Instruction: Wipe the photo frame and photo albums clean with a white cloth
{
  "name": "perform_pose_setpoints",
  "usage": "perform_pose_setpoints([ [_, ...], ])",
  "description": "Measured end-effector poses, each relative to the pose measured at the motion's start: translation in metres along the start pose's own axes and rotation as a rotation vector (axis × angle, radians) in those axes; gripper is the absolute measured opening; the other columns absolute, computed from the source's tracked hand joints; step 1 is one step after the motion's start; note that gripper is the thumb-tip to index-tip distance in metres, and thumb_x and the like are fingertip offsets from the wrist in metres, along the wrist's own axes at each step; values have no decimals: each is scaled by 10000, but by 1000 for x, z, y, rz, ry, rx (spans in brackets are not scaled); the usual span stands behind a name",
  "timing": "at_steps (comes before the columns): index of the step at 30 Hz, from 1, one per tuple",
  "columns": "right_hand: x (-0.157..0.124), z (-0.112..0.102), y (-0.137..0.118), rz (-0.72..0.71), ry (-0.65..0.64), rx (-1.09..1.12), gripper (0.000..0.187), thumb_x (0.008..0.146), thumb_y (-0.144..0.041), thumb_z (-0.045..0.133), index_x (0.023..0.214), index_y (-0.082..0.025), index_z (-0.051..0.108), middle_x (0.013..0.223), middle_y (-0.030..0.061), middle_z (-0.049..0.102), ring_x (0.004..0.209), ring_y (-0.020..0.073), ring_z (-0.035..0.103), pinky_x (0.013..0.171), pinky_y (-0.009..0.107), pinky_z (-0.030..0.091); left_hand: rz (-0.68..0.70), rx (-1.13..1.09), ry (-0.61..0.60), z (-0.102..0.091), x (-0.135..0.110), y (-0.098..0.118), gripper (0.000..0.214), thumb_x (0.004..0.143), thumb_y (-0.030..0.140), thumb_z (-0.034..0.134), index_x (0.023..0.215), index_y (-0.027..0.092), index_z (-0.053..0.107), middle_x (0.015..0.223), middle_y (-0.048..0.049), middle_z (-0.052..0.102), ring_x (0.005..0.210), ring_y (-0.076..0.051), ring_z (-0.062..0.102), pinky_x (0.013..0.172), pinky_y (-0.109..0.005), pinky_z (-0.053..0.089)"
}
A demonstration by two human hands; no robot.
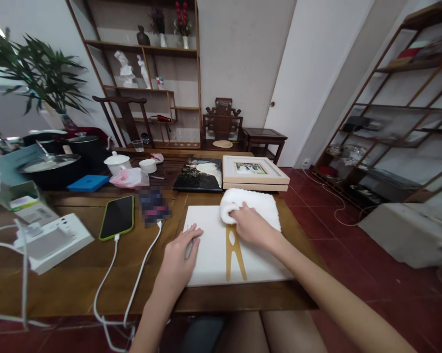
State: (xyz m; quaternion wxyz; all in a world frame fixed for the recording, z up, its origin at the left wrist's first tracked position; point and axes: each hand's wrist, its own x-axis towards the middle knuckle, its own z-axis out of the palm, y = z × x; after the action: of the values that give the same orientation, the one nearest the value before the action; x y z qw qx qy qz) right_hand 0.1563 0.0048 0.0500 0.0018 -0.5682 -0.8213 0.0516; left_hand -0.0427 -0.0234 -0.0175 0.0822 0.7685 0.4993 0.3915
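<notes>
A flat white rectangular panel [208, 260] lies on the wooden table in front of me, with a gold A-like shape [229, 255] on its face. My left hand [182, 252] rests on the panel's left edge, fingers stretched out and lying on the surface. My right hand [252, 225] is closed on a fluffy white towel [259, 198], pressing it against the panel's upper right part. The towel is bunched up at its left end and hides the top of the gold shape. The fingertips of my right hand are partly tucked into the towel.
Behind the panel lie a dark picture panel [191, 176] and stacked light-framed pictures [274, 169]. To the left are a phone [117, 218] on a white cable, a blurred-out item [152, 206], an open white box [64, 245], a blue box [88, 183] and a lidded pan [53, 169].
</notes>
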Motion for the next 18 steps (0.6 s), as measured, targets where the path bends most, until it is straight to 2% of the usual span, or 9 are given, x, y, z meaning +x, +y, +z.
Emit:
perform_pose_setpoints([
  [3, 17, 1, -8, -43, -5, -15, 454, 724, 37, 382, 1096, -116, 594, 1366, 165, 439, 1242, 359, 361, 929, 555, 360, 6, 1, 5, 0, 0, -1, 228, 846, 212, 454, 937, 164, 657, 1059, -104, 700, 1048, -252, 628, 902, -373, 506],
  [5, 11, 3, -20, -76, -6, -25, 416, 741, 6, 423, 1096, -106, 608, 1412, 169, 377, 1287, 378, 287, 973, 578, 304, 0, -2, 4, 0, 0, -1, 230, 846, 217, 455, 944, 170, 658, 1063, -104, 698, 1041, -251, 633, 892, -370, 511],
  [10, -51, 13, -49, -188, -88, -41, 323, 741, -61, 515, 1024, -92, 669, 1449, 182, 306, 1320, 445, 171, 1022, 614, 230, -1, 14, 6, 1, 0, -2, 255, 848, 221, 448, 982, 152, 653, 1100, -132, 679, 1034, -249, 638, 887, -372, 511],
  [13, -88, 22, -59, -245, -154, 12, 229, 771, -115, 533, 899, -133, 722, 1461, 139, 294, 1309, 468, 173, 1014, 650, 229, 17, 27, 0, 1, 1, -2, 250, 848, 205, 435, 964, 156, 651, 1092, -130, 683, 1036, -243, 638, 881, -375, 516],
  [16, -103, 28, -58, -289, -168, 61, 207, 752, -142, 551, 851, -160, 733, 1470, 106, 281, 1314, 462, 170, 1010, 659, 236, 27, 20, -7, 1, 1, -2, 246, 852, 199, 429, 953, 158, 650, 1083, -127, 687, 1052, -241, 630, 889, -380, 513],
  [18, -98, 27, -50, -280, -128, 74, 251, 724, -116, 539, 896, -150, 720, 1475, 104, 276, 1335, 425, 145, 1038, 622, 219, 28, 9, -11, 1, 1, -2, 249, 853, 198, 430, 951, 152, 653, 1082, -132, 686, 1057, -244, 626, 896, -385, 508],
])
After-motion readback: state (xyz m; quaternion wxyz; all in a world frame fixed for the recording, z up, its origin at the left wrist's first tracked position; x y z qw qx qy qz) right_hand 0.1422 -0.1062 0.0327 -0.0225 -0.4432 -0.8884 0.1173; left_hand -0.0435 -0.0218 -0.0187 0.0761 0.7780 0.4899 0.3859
